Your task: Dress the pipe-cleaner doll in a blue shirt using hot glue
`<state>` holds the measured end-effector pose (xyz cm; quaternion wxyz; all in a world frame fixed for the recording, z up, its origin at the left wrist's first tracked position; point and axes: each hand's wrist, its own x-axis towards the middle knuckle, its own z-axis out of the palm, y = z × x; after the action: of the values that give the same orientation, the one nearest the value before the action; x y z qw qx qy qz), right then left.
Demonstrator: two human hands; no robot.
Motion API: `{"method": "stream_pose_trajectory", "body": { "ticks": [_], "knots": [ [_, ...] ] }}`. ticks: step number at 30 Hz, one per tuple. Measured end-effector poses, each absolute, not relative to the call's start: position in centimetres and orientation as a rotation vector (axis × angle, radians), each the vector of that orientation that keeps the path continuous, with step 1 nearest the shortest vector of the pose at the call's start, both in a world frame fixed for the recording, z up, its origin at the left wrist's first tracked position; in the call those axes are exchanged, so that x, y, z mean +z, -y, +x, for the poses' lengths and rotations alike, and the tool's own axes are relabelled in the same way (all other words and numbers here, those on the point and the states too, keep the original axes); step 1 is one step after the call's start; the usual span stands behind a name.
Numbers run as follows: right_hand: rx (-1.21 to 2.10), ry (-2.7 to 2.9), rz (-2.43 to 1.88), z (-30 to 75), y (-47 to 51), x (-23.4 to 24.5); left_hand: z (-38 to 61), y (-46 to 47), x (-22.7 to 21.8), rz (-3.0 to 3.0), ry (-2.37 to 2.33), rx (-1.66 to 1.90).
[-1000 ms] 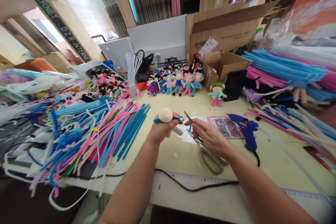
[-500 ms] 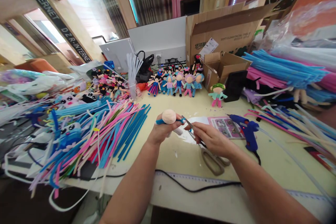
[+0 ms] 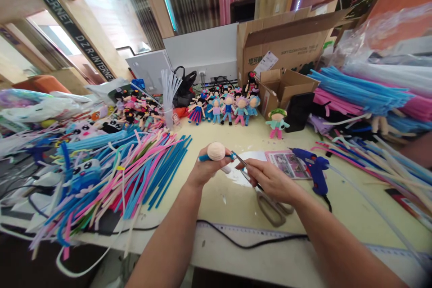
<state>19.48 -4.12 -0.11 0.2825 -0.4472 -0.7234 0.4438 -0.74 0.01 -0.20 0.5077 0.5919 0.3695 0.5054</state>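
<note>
My left hand is closed around a small doll with a round cream ribbed head and blue fuzzy arms. Pinched in my right hand is a slim metal tool. Its tip reaches the blue arm end on the doll's right side. Whether this tool is separate from the scissors cannot be made out. Grey-handled scissors show below my right hand, which partly hides them. A white sheet lies under and behind the hands.
A blue glue gun rests on a pink-edged picture card at right. Coloured pipe cleaners spread at left. Finished dolls stand at the back near a cardboard box. A black cable crosses the front edge.
The whole view has shifted slightly. My hands keep nearly the same pose, with the metal tool still against the doll's blue arm end.
</note>
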Motion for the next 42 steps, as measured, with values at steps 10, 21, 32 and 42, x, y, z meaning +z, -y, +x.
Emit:
{"method": "stream_pose_trajectory", "body": {
  "ticks": [10, 21, 32, 42],
  "knots": [
    [1.171, 1.953, -1.154, 19.5, 4.2, 0.2, -0.6, 0.3, 0.1, 1.393, -0.908, 1.223],
    [0.839, 2.065, -1.224, 19.5, 4.1, 0.2, -0.5, -0.1, -0.6, 1.292, -0.843, 1.215],
    [0.675, 2.103, -1.169, 19.7, 3.7, -0.6, -0.2, 0.0, -0.2, 1.227, -0.841, 1.183],
    [0.480, 2.177, -1.222, 19.9, 3.5, -0.9, 0.1, 0.0, -0.3, 1.208, -0.853, 1.177]
  ]
}}
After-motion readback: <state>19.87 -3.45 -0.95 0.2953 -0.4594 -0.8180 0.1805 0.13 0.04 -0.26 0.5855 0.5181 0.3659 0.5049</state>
